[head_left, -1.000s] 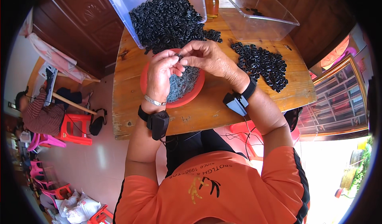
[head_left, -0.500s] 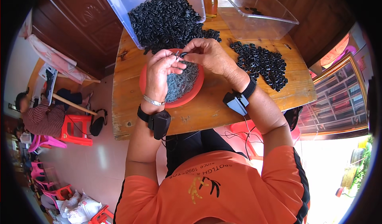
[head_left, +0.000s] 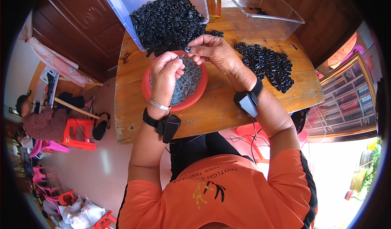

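A small black plastic piece with holes (head_left: 187,49) is pinched between the thumb and fingertips of my right hand (head_left: 214,53), above the far rim of a red bowl (head_left: 145,86). My left hand (head_left: 164,73) is over the bowl's left side, fingers curled in and thumb against them. Whatever it may hold is hidden. Many small grey metal screws (head_left: 188,83) fill the bowl. Behind it, a tilted clear plastic bin (head_left: 118,15) spills a heap of black pieces (head_left: 169,23) onto the wooden table (head_left: 211,115).
More black pieces (head_left: 269,66) lie spread at the right. A second clear bin (head_left: 269,27) stands behind them with a few pieces inside. A lidded jar of amber liquid (head_left: 214,5) is between the bins. A person (head_left: 47,123) sits far left by a red stool (head_left: 79,133).
My hands have drawn slightly apart. The right hand has lifted the black piece up and away from my left fingers, which have curled in more.
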Demonstrator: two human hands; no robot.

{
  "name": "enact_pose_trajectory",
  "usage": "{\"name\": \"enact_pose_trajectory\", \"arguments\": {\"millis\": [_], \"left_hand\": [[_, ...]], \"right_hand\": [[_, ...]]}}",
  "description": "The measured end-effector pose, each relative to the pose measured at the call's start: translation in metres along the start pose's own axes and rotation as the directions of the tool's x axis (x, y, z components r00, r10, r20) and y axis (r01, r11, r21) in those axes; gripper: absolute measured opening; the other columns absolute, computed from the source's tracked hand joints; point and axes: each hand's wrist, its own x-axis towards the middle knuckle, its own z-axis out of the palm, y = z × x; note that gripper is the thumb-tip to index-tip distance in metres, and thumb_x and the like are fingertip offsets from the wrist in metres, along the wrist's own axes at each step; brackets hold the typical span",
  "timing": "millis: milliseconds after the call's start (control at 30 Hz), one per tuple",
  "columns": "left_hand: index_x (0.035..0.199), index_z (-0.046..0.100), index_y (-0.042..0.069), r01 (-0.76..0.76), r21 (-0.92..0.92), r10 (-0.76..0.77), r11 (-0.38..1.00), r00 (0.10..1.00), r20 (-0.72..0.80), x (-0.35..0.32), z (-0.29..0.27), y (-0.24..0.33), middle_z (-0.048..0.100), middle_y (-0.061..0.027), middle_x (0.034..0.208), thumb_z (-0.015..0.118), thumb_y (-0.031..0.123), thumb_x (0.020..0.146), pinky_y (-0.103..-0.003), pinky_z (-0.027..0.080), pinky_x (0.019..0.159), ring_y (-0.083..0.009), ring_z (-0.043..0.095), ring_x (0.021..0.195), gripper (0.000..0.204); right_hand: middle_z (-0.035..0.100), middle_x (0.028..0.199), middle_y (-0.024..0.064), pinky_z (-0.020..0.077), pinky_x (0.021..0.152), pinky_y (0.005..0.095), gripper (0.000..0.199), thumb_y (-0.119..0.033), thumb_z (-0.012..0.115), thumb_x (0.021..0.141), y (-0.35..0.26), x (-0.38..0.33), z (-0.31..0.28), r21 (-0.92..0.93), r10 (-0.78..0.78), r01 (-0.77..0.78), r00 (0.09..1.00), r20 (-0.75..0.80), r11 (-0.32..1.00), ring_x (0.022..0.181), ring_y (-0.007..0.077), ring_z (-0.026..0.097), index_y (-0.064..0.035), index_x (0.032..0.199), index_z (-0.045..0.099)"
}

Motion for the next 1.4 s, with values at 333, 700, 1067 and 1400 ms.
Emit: {"name": "enact_pose_trajectory", "arguments": {"millis": [333, 700, 1067, 1400], "left_hand": [[0.079, 0.058, 0.003, 0.009, 0.018, -0.009, 1.0, 1.0, -0.017, 0.0, 0.002, -0.002, 0.057, -0.0008, 0.068, 0.055, 0.013, 0.085, -0.019, 0.04, 0.051, -0.0058, 0.05, 0.057, 0.012], [0.078, 0.057, 0.002, -0.008, -0.032, 0.008, 0.999, 1.0, -0.005, -0.001, 0.001, -0.002, 0.053, 0.0005, 0.065, 0.054, 0.011, 0.085, -0.019, 0.04, 0.05, -0.0052, 0.048, 0.055, 0.011], [0.079, 0.057, 0.002, 0.003, -0.05, -0.005, 0.999, 0.999, -0.038, -0.003, 0.004, -0.003, 0.053, 0.0006, 0.064, 0.054, 0.009, 0.085, -0.018, 0.04, 0.049, -0.005, 0.048, 0.055, 0.01], [0.082, 0.059, 0.002, 0.077, -0.097, -0.079, 0.992, 0.997, -0.016, -0.002, 0.003, -0.005, 0.056, -0.0021, 0.063, 0.052, 0.019, 0.086, -0.019, 0.039, 0.047, -0.0064, 0.05, 0.052, 0.019]], "right_hand": [[0.067, 0.084, 0.0058, 0.0512, 0.066, 0.022, 0.015, -0.004, 0.063, 0.085, 0.003, -0.003, 0.007, -0.156, -0.106, 0.109, 0.994, 0.029, 0.982, 0.071, 0.0089, 0.061, -0.0008, 0.099, 0.061], [0.065, 0.092, 0.0038, 0.0506, 0.077, 0.0228, 0.023, 0.005, 0.06, 0.083, 0.004, -0.008, 0.018, -0.293, -0.169, 0.188, 0.982, 0.088, 0.937, 0.083, 0.0073, 0.059, 0.0016, 0.105, 0.061], [0.065, 0.082, 0.0015, 0.0503, 0.069, 0.0217, 0.019, -0.002, 0.067, 0.081, 0.008, -0.005, 0.017, -0.252, -0.231, 0.255, 0.965, 0.123, 0.934, 0.074, 0.0058, 0.058, 0.0005, 0.098, 0.063], [0.061, 0.077, -0.001, 0.0475, 0.062, 0.0202, 0.023, -0.007, 0.074, 0.076, 0.008, -0.014, 0.03, -0.568, -0.321, 0.29, 0.946, 0.047, 0.77, 0.07, 0.0037, 0.055, -0.003, 0.093, 0.06]]}}
